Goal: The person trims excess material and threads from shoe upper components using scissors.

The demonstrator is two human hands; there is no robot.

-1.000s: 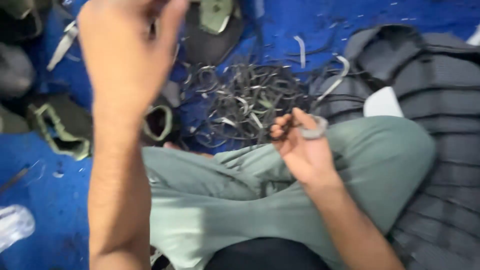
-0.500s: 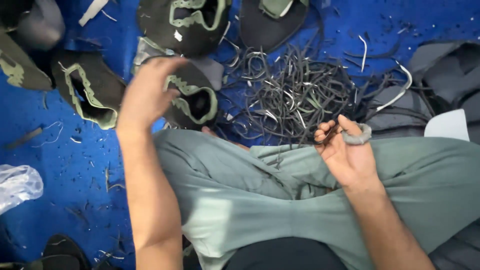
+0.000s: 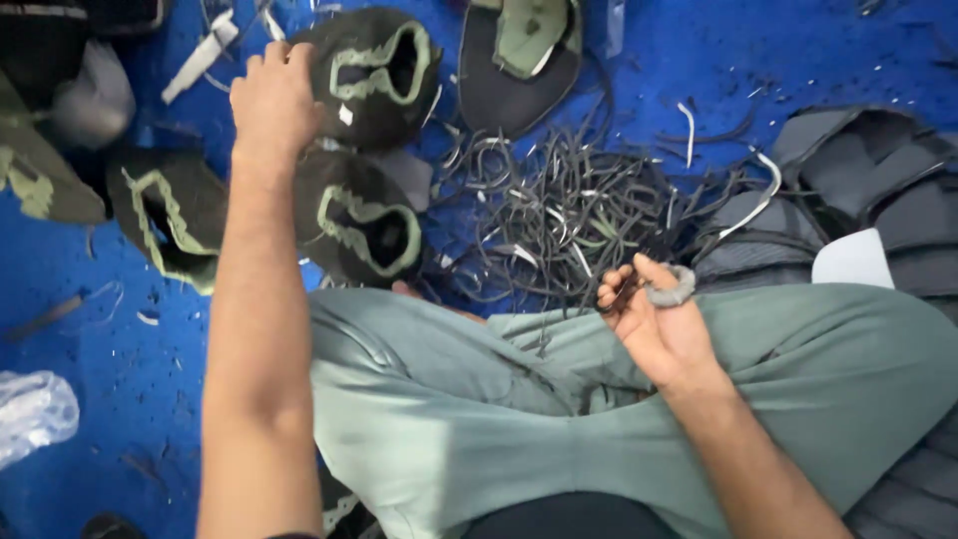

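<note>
While the left hand [image 3: 274, 100] reaches far left, its fingers close on a black knitted shoe upper with pale green trim [image 3: 374, 75].
It looks soft, light and floppy, best pinched at the collar; the right hand [image 3: 654, 319] grips small grey-handled scissors [image 3: 671, 287] near the lap.

1. Five dark shoe uppers with green trim: first [image 3: 374, 75], second [image 3: 364, 230], third [image 3: 165, 225], fourth [image 3: 519, 55], fifth [image 3: 35, 185].
2. One heap of dark trimmed strips [image 3: 569, 215].
3. One stack of grey panels [image 3: 858, 190].
4. One clear plastic bag [image 3: 30, 414].
5. Two hands: left hand [image 3: 274, 100], right hand [image 3: 654, 319].
</note>
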